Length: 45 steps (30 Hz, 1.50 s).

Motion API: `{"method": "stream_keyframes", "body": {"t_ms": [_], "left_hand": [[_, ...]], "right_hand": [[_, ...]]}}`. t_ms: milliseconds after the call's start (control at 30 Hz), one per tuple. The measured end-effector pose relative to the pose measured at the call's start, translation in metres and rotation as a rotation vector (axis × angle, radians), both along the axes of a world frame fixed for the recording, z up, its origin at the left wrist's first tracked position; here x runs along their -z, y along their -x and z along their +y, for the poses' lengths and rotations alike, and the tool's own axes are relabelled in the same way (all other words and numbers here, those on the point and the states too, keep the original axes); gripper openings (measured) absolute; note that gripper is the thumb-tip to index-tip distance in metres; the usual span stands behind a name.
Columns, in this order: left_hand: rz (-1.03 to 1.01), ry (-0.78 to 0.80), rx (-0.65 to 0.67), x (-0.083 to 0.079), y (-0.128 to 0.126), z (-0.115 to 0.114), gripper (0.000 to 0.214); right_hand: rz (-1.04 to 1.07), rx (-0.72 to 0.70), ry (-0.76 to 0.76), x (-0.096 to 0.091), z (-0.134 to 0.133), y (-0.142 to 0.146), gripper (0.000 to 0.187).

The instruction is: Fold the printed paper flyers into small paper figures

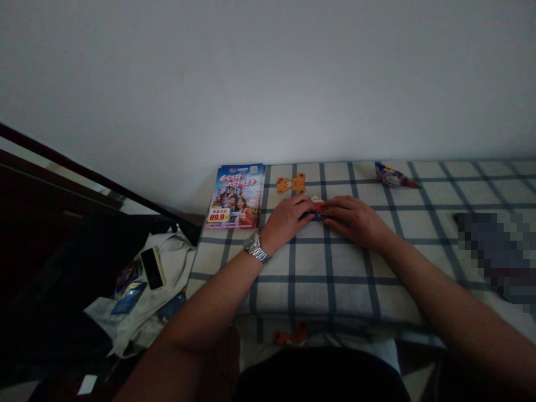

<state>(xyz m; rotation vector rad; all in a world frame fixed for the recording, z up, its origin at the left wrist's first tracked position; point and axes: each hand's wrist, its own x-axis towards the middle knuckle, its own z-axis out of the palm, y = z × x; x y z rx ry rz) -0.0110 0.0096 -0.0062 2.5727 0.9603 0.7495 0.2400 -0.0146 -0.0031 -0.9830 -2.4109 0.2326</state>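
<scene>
A small folded leaflet [319,207], showing red, blue and white, lies on the checked tablecloth between my two hands. My left hand [292,216], with a metal watch on its wrist, has its fingers closed on the left end of the paper. On the right end press the fingers of my right hand [352,219], bent and close together. The fingers cover much of the paper, so its full shape is hidden. Left of my hands sits a stack of printed leaflets [234,201] in blue and pink. A folded paper piece [396,177] in similar colours stands toward the back right.
The tablecloth [310,268] carries a bear print near the wall [268,84]. A dark, pixelated object [498,257] lies at the right. Off the table's left side, a phone [153,268] rests on a pale cloth [140,318] among papers.
</scene>
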Motion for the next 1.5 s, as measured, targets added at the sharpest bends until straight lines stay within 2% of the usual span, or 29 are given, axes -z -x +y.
{"method": "stream_keyframes", "body": {"t_ms": [300, 567, 700, 1133, 1333, 1500], "left_hand": [[-0.026, -0.037, 0.019, 0.007, 0.004, -0.001, 0.020], [0.011, -0.017, 0.107, -0.001, 0.004, -0.010, 0.025], [0.038, -0.059, 0.101, -0.003, 0.005, -0.010, 0.025], [0.168, -0.112, 0.064, -0.009, 0.003, -0.017, 0.027], [0.154, -0.088, 0.026, -0.011, -0.003, -0.024, 0.025], [0.126, -0.062, 0.035, -0.010, -0.004, -0.026, 0.025]], "right_hand": [[-0.018, 0.017, -0.010, 0.002, 0.000, -0.001, 0.029], [-0.030, 0.072, -0.028, 0.002, 0.002, -0.006, 0.025], [-0.022, 0.100, -0.035, 0.005, 0.003, -0.008, 0.026], [-0.008, 0.061, 0.002, 0.007, 0.004, -0.010, 0.036], [0.027, 0.018, -0.003, -0.001, 0.001, -0.010, 0.027], [-0.001, -0.015, 0.010, -0.001, 0.000, -0.013, 0.027]]}}
